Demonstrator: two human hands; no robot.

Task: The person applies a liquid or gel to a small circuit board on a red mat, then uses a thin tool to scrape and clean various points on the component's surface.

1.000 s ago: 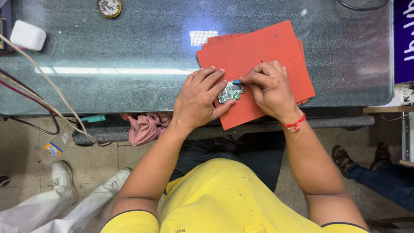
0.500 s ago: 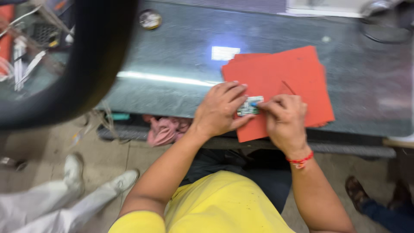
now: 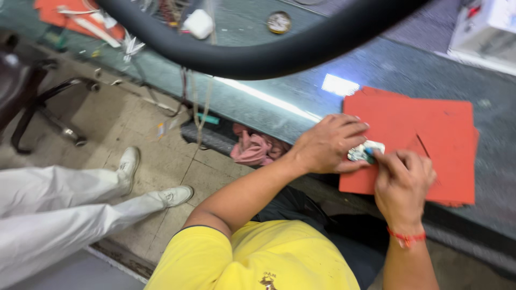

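Observation:
My left hand point(image 3: 327, 144) rests on the near edge of an orange-red mat point(image 3: 424, 129) and grips a small circuit board point(image 3: 364, 151) with silvery parts. My right hand point(image 3: 402, 180), with a red thread band on the wrist, pinches the same board from its right side, and a small blue piece shows at the fingertips. A thin dark line, perhaps a probe or wire point(image 3: 423, 145), lies on the mat just right of the board. The mat lies on a grey-green glass-topped workbench point(image 3: 301, 91).
A thick black curved band point(image 3: 269, 53) crosses the top of the view. A pink cloth point(image 3: 257, 148) sits under the bench edge. Another person's white trousers and white shoes point(image 3: 156, 182) are at the left. A white box point(image 3: 198, 23), a round tin point(image 3: 279, 21) and cables lie farther back.
The view has swung left and tilted, bringing the floor, a chair base and the other person's legs into sight. Both hands stay on the small board over the mat.

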